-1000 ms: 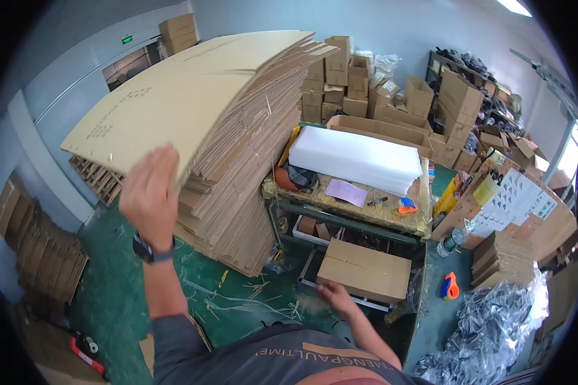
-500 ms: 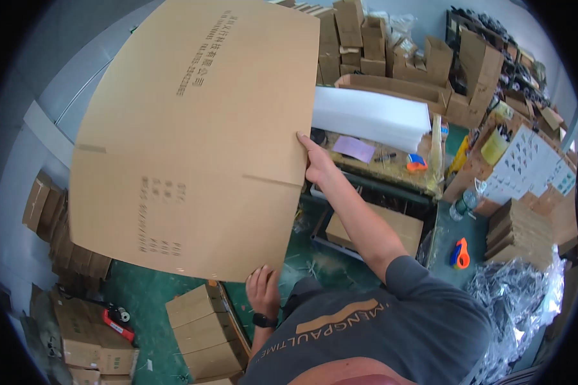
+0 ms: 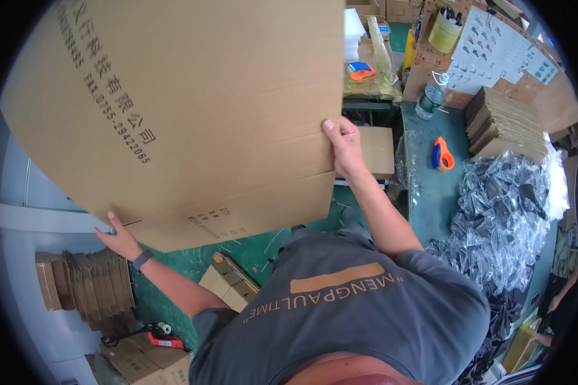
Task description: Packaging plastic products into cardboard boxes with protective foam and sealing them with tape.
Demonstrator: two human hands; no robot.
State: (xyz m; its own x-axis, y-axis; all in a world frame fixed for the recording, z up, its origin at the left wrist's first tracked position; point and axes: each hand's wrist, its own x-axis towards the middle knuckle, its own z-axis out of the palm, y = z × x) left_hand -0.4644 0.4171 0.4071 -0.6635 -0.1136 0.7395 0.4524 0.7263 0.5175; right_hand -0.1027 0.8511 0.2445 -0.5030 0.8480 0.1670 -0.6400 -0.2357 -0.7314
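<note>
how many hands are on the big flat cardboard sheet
2. The left hand grips the cardboard sheet at its lower left corner; the right hand grips its right edge.

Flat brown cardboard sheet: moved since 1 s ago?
Yes. The flat brown cardboard sheet left the stack and is now held up between left hand and right hand, away from the packing table.

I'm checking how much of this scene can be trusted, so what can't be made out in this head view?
- Left hand: its fingertips go behind the flat cardboard sheet.
- Right hand: only the thumb and knuckles show at the sheet's edge.
- The sheet's top is cut off by the picture's upper edge.
- The table is mostly hidden by the sheet.
- Plastic bags: contents not discernible.
</note>
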